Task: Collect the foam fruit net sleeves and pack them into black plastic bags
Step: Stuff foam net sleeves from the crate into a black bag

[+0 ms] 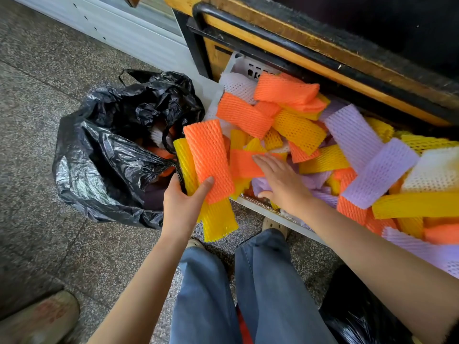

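Lower right of the frame, a second black bag [355,321] was cut off by the edge, contents not tellable. Lower centre, the left hand [185,202] was seen gripping a held orange sleeve [208,157] stacked on a yellow sleeve [218,222], thumb on top, just beside the mouth of the open black bag [104,155] at centre left. The bunched bag rim seemed caught under the same hand, not certain. The right hand [278,180] was laid flat, fingers straight, on a loose orange sleeve [244,163] in the sleeve pile [347,135] filling the white crate [258,206], centre right. Judged best: loose sleeve slid onto the held stack, edges lined up, then all pushed deep into the bag with its mouth kept wide. How full the bag was could not be made out. Crate depth was hidden by the pile, and its far end was tucked under the yellow-edged counter [323,63], upper right.
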{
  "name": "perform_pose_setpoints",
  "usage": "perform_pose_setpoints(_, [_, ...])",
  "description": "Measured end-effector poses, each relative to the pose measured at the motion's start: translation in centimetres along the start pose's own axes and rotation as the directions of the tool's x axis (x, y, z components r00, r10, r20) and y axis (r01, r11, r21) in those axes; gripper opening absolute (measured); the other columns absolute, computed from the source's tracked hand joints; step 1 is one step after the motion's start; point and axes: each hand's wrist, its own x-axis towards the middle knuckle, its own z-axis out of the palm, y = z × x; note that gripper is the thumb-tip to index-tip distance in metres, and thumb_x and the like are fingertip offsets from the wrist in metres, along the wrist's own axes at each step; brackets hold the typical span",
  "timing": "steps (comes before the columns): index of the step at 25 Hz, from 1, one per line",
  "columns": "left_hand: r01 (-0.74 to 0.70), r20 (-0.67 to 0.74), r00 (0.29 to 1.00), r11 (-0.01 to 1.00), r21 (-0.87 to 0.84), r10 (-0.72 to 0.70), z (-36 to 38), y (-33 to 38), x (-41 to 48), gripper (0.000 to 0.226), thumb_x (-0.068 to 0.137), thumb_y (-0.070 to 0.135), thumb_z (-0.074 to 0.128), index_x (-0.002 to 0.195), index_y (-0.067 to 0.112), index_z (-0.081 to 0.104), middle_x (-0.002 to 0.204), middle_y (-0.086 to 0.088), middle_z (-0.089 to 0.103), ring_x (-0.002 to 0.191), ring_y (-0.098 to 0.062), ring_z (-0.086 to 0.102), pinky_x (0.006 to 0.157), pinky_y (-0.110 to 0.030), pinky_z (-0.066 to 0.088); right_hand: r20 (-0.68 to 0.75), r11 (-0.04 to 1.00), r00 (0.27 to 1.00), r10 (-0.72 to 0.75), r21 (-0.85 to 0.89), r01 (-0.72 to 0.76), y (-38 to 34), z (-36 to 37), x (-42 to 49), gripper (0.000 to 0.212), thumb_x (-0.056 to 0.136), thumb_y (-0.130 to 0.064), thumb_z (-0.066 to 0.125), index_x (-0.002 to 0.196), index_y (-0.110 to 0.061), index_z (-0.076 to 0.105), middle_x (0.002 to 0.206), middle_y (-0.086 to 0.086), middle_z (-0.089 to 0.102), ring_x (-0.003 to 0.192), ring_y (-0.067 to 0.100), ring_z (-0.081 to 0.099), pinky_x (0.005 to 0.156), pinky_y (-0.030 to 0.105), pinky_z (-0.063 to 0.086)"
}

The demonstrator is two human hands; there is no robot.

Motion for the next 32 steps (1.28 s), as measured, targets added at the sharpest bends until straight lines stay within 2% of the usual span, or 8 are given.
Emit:
perform_pose_setpoints(5, [0.015, -0.01, 1.0, 1.0, 0.0, -0.015, -0.5, 0.0, 0.1, 0.019, 0.081, 0.026, 0.072, 0.093, 0.029, 0.057, 0.098, 0.005, 0.068, 0.092, -0.015, 0.066, 0.087, -0.045, 0.053, 0.087, 0.992, 0.996, 0.02, -0.128, -0.008, 0.2, 0.3, 3.2, 0.112, 0.068, -0.057, 0.069, 0.15, -0.009, 0.009, 0.157, 0.003, 0.013, 0.145, 0.022, 0.009, 0.118, 0.037, 0.004])
perform_pose_setpoints(8, [0.011, -0.017, 1.0, 1.0, -0.006, -0.011, -0.9, 0.3, 0.1, 0.018, 0.082, 0.025, 0.071, 0.092, 0.029, 0.056, 0.096, 0.007, 0.068, 0.091, -0.013, 0.066, 0.087, -0.043, 0.053, -0.032, 0.997, 0.999, 0.035, -0.073, -0.038, -0.2, 0.2, 4.8, 0.09, 0.077, -0.04, 0.071, 0.147, -0.01, 0.023, 0.153, 0.005, 0.027, 0.141, 0.023, 0.024, 0.114, 0.036, 0.018])
perform_pose_setpoints(12, [-0.003, -0.038, 0.999, 1.0, -0.013, 0.003, -1.6, 0.4, 0.6, 0.019, 0.082, 0.025, 0.072, 0.094, 0.028, 0.058, 0.1, 0.004, 0.069, 0.095, -0.015, 0.066, 0.09, -0.045, 0.052, -0.229, 0.988, 0.97, 0.078, 0.148, -0.044, 0.2, -1.1, 5.8, 0.05, 0.076, -0.01, 0.071, 0.124, -0.007, 0.057, 0.124, 0.014, 0.056, 0.115, 0.034, 0.052, 0.095, 0.041, 0.039])
perform_pose_setpoints(17, [-0.01, -0.07, 0.997, 1.0, -0.022, 0.009, -1.3, 0.8, 0.8, 0.029, 0.083, 0.027, 0.07, 0.106, 0.018, 0.055, 0.1, 0.007, 0.066, 0.093, -0.012, 0.064, 0.087, -0.037, 0.052, -0.349, 0.906, 0.862, 0.367, 0.345, -0.246, -1.5, -5.2, 4.4, 0.041, 0.087, -0.035, 0.064, 0.112, -0.004, 0.055, 0.095, 0.017, 0.064, 0.09, 0.036, 0.059, 0.063, 0.033, 0.03])
perform_pose_setpoints(21, [-0.043, -0.11, 0.993, 0.998, -0.047, 0.037, 0.0, 1.9, 0.2, 0.037, 0.086, 0.025, 0.067, 0.112, 0.013, 0.045, 0.095, 0.012, 0.06, 0.086, 0.003, 0.058, 0.066, -0.011, 0.048, -0.147, 0.783, 0.952, 0.268, 0.609, -0.126, -7.3, -5.8, 2.3, 0.047, 0.091, -0.03, 0.059, 0.125, -0.002, 0.043, 0.114, 0.015, 0.059, 0.108, 0.03, 0.056, 0.076, 0.019, 0.034])
perform_pose_setpoints(25, [-0.049, -0.086, 0.996, 0.974, -0.22, 0.03, -0.3, 2.5, -0.7, 0.014, 0.098, 0.031, 0.046, 0.1, 0.017, 0.047, 0.081, 0.006, 0.051, 0.076, -0.014, 0.051, 0.07, -0.027, 0.044, -0.009, 0.665, 0.996, 0.09, 0.745, -0.054, -11.4, -4.0, 2.7, 0.1, 0.071, -0.055, 0.067, 0.145, -0.009, 0.018, 0.142, 0.007, 0.038, 0.133, 0.018, 0.039, 0.107, 0.035, 0.036])
perform_pose_setpoints(29, [-0.067, -0.019, 0.998, 0.965, -0.252, 0.064, -2.1, 2.6, -1.6, 0.02, 0.1, 0.021, 0.04, 0.081, 0.017, 0.044, 0.071, 0.005, 0.047, 0.062, -0.008, 0.05, 0.057, -0.018, 0.043, -0.059, 0.676, 0.978, 0.202, 0.731, -0.096, -12.0, -5.0, 4.0, 0.092, 0.066, -0.043, 0.08, 0.137, -0.016, 0.028, 0.134, -0.001, 0.05, 0.122, 0.012, 0.049, 0.093, 0.021, 0.041])
perform_pose_setpoints(32, [-0.121, -0.025, 0.993, 0.973, -0.198, 0.119, -4.1, 2.4, -2.0, 0.013, 0.1, 0.014, 0.041, 0.088, 0.016, 0.046, 0.09, 0.005, 0.061, 0.067, -0.007, 0.058, 0.061, -0.018, 0.046, -0.109, 0.745, 0.96, 0.256, 0.655, -0.124, -12.5, -5.7, 4.1, 0.074, 0.077, -0.031, 0.075, 0.134, -0.012, 0.032, 0.124, 0.0, 0.055, 0.113, 0.016, 0.054, 0.085, 0.029, 0.044])
